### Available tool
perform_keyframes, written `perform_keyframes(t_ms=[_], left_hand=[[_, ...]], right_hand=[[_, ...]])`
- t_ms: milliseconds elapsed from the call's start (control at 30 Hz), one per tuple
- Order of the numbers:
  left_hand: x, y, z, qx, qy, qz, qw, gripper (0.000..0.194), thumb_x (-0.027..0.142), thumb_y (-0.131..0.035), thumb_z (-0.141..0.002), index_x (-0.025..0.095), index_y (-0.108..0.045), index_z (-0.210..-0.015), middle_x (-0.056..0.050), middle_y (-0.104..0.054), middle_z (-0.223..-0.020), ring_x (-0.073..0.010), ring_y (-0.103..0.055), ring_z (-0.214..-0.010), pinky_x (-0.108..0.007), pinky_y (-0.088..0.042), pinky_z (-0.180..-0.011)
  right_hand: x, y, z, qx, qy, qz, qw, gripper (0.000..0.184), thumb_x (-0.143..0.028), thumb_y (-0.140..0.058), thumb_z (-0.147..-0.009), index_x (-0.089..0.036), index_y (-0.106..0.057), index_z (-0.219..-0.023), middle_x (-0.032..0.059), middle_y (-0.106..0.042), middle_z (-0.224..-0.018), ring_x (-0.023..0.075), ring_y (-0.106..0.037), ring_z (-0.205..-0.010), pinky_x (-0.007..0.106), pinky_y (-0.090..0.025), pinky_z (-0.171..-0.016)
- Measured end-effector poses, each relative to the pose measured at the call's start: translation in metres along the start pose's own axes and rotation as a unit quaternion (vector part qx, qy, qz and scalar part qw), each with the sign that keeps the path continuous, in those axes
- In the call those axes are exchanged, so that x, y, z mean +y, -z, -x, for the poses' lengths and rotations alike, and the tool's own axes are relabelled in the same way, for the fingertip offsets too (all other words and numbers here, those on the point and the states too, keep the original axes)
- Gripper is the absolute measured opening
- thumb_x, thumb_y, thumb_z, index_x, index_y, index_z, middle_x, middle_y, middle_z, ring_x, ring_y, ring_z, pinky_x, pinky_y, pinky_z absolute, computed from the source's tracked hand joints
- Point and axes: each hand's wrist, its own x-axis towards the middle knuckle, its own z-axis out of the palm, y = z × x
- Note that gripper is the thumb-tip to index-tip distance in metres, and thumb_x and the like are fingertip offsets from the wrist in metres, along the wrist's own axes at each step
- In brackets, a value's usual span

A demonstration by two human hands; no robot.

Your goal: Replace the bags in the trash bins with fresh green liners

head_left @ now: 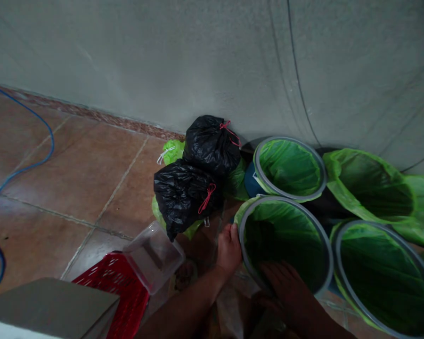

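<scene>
My left hand [229, 249] grips the left edge of the grey rim of a round bin [325, 256] lined with a green bag. My right hand [286, 287] reaches down inside the same bin, fingers spread flat against the green liner near the front wall. It holds nothing that I can see. Both forearms come up from the bottom of the view.
Three more green-lined bins stand around it: one behind [289, 167], one at the right [385, 278], one at the back right [374, 188]. Two tied black rubbish bags [183, 195] [210, 143] lie against the wall. A red basket [118, 282] holds a clear plastic box [155, 254]. A blue cable [21, 169] crosses the tiled floor.
</scene>
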Motion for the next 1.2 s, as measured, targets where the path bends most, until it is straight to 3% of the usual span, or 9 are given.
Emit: perform_keyframes(t_ms=[133, 300, 433, 567, 700, 800, 900, 1067, 1200], left_hand=[[0.004, -0.002, -0.004, 0.011, -0.020, -0.005, 1.000, 0.041, 0.049, -0.038, -0.092, 0.019, -0.058, -0.073, -0.001, -0.057, -0.070, -0.0132, -0.049, -0.067, -0.025, -0.035, -0.066], [0.005, 0.002, -0.017, 0.000, 0.001, 0.012, 1.000, 0.046, 0.055, -0.042, -0.089, 0.017, -0.057, -0.068, 0.002, -0.050, -0.062, -0.0117, -0.043, -0.061, -0.024, -0.033, -0.059], [0.004, 0.010, -0.013, -0.015, 0.028, 0.053, 0.998, 0.049, 0.059, -0.042, -0.087, 0.016, -0.058, -0.070, 0.000, -0.055, -0.067, -0.0126, -0.046, -0.065, -0.024, -0.037, -0.063], [0.006, 0.015, 0.001, -0.049, 0.069, 0.101, 0.991, 0.047, 0.059, -0.043, -0.087, 0.016, -0.059, -0.072, 0.000, -0.058, -0.069, -0.0129, -0.049, -0.066, -0.024, -0.039, -0.064], [0.005, 0.012, 0.006, -0.027, 0.050, 0.052, 0.997, 0.043, 0.054, -0.044, -0.088, 0.018, -0.055, -0.067, 0.002, -0.051, -0.062, -0.0113, -0.044, -0.061, -0.024, -0.034, -0.060], [0.003, 0.008, 0.005, 0.002, 0.023, -0.013, 1.000, 0.043, 0.050, -0.041, -0.091, 0.019, -0.054, -0.065, 0.002, -0.051, -0.062, -0.0115, -0.043, -0.059, -0.025, -0.031, -0.060], [0.006, 0.007, 0.004, 0.022, 0.008, -0.049, 0.999, 0.039, 0.045, -0.040, -0.092, 0.020, -0.053, -0.065, 0.001, -0.051, -0.062, -0.0121, -0.044, -0.059, -0.026, -0.029, -0.060], [0.011, 0.008, -0.006, 0.045, -0.001, -0.079, 0.996, 0.037, 0.043, -0.042, -0.091, 0.020, -0.052, -0.063, 0.001, -0.049, -0.059, -0.0124, -0.043, -0.057, -0.027, -0.027, -0.059], [0.006, 0.013, -0.014, 0.006, 0.015, -0.030, 0.999, 0.047, 0.054, -0.041, -0.089, 0.019, -0.053, -0.060, 0.001, -0.048, -0.057, -0.0129, -0.043, -0.058, -0.026, -0.030, -0.059]], right_hand=[[0.002, -0.010, 0.000, -0.028, -0.018, 0.015, 0.999, 0.044, -0.032, -0.062, -0.083, -0.017, -0.057, -0.124, 0.0126, -0.067, -0.117, 0.0292, -0.060, -0.106, 0.052, -0.042, -0.098], [-0.032, -0.013, -0.015, -0.079, -0.114, -0.071, 0.988, 0.038, -0.029, -0.054, -0.087, -0.015, -0.060, -0.122, 0.0141, -0.067, -0.116, 0.0288, -0.061, -0.107, 0.048, -0.046, -0.096], [-0.054, 0.000, -0.041, -0.066, -0.170, -0.164, 0.969, 0.042, -0.034, -0.047, -0.090, -0.014, -0.057, -0.126, 0.0148, -0.063, -0.123, 0.0275, -0.057, -0.114, 0.043, -0.045, -0.099], [-0.053, 0.006, -0.052, -0.010, -0.162, -0.188, 0.969, 0.047, -0.038, -0.045, -0.091, -0.014, -0.051, -0.131, 0.0152, -0.059, -0.129, 0.0267, -0.054, -0.119, 0.043, -0.044, -0.102], [-0.033, 0.004, -0.032, 0.029, -0.111, -0.136, 0.984, 0.057, -0.041, -0.051, -0.088, -0.017, -0.043, -0.138, 0.0153, -0.055, -0.133, 0.0283, -0.052, -0.122, 0.046, -0.043, -0.102], [-0.011, 0.003, -0.014, 0.010, -0.046, -0.073, 0.996, 0.061, -0.040, -0.057, -0.084, -0.017, -0.043, -0.139, 0.0150, -0.054, -0.135, 0.0300, -0.051, -0.122, 0.050, -0.041, -0.103], [0.000, -0.001, -0.006, -0.026, -0.025, -0.033, 0.999, 0.056, -0.040, -0.061, -0.082, -0.017, -0.051, -0.132, 0.0148, -0.060, -0.128, 0.0308, -0.054, -0.117, 0.052, -0.041, -0.102], [-0.024, -0.010, -0.014, -0.064, -0.086, -0.073, 0.992, 0.041, -0.033, -0.054, -0.087, -0.016, -0.059, -0.124, 0.0140, -0.063, -0.123, 0.0285, -0.057, -0.113, 0.048, -0.045, -0.098], [-0.048, -0.006, -0.027, -0.084, -0.137, -0.138, 0.977, 0.043, -0.033, -0.049, -0.089, -0.015, -0.056, -0.127, 0.0148, -0.061, -0.126, 0.0286, -0.056, -0.115, 0.046, -0.045, -0.099]])
